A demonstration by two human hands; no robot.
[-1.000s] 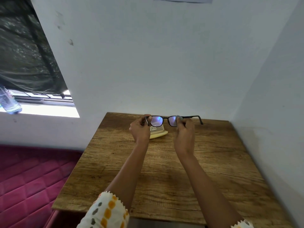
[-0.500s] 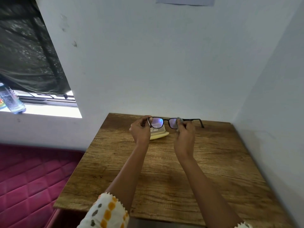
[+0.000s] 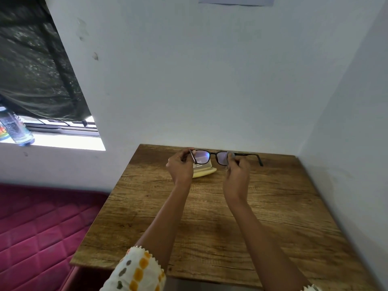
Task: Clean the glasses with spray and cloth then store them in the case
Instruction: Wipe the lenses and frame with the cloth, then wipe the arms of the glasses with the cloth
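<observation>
— Glasses (image 3: 214,153), black thin-framed pair w/ clear lenses, are up in the air over the far end of the brown wood-grain table (image 3: 273,206), close to the pale wall (image 3: 210,80). Who's got 'em?

— Both hands. L to R: left hand (image 3: 180,166) has thumb & fingers curled in, pinching the frame's left end by the hinge. Then the right hand (image 3: 237,175), fingers bunched, pinching a small grey cloth (image 3: 230,156) against the right lens. Right temple arm sticks out open to the right, free of both hands.

— So where are we, task-wise?

— Mid-wipe, I'd say. Has the spray gone on? Can't tell, no wet showing. Left lens is uncovered, purple glare on it. To do, by my read: finish wiping, fold the arms, glasses into the case, shut it.

— Case spotted?

— Pale yellow flat thing (image 3: 204,173) lies on the table right under the left lens, prob the case. Open or closed, can't tell. Small white printed item (image 3: 206,165) sits on or behind it, partly seen thru the lens. Maybe the spray, not sure.

— Count pls.

— L to R: 1 clear bluish plastic bottle (image 3: 16,131) on the white window sill (image 3: 63,141), 1 dark-red quilted mattress (image 3: 31,227), 2 hands, 1 pair of glasses w/ 2 lenses, 1 yellow thing, 1 white item, 1 cloth, 1 table.
</observation>
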